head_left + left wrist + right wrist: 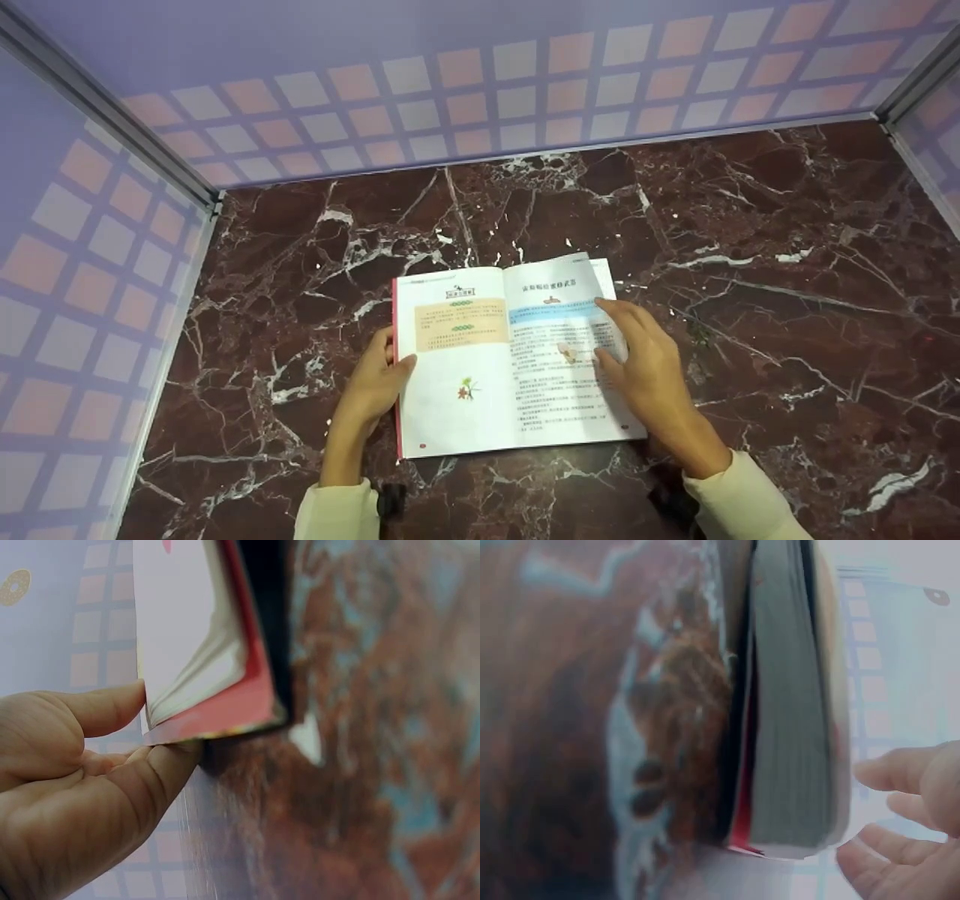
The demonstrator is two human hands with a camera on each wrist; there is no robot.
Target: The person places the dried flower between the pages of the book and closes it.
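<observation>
An open book (457, 405) with printed text and small pictures lies on the dark marbled tabletop. My left hand (373, 384) grips its left edge, the thumb on the page and the other fingers under the red cover (225, 714), as the left wrist view shows. At the right edge, my right hand (651, 367) touches the right-hand page (555, 390) with thumb and fingers spread apart. That page's upper corner stands slightly away from the sheets beneath. In the right wrist view the thick page block (791, 727) faces the camera, and the fingertips are right beside its top sheet.
The marbled tabletop (750, 337) surrounds the book, with small white flecks beyond its top edge. A purple wall panel (420, 45) with pink and white squares stands behind; similar panels border the left (82, 262) and right sides.
</observation>
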